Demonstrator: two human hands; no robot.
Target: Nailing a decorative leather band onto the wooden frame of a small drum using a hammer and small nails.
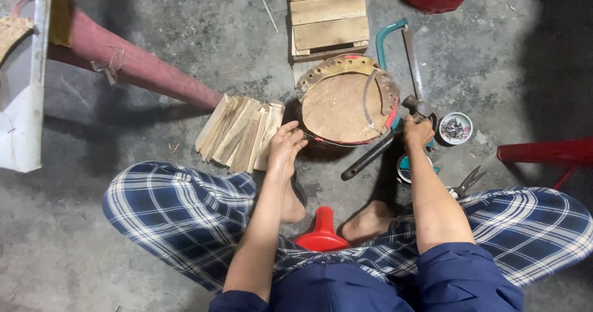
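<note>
Gripped tight in my right hand (419,133) is a hammer (395,136), fingers wrapped round the dark handle just below the metal head, which sits beside the right rim of a round wooden drum frame (336,105). My left hand (285,146) rests at the frame's lower left edge, fingertips pressed together there; whether they pinch something small I cannot tell.

Noted, largest first. My legs in blue checked trousers (179,210) spread across the concrete floor (154,34), bare feet drawn in either side of a red plastic funnel (321,230). A dull red pole (133,65) slants across the upper left. A slatted wooden stool (328,17) stands just beyond the frame. The frame lies flat, centre of view, a bent metal strip curving over its face. A fan of split wooden slats (241,133) lies just left of my left hand. A green-framed hacksaw (395,43) lies to the frame's right. Pliers (466,181) lie near my right knee. A small dish of nails (456,128) sits just right of the hammer head.
</note>
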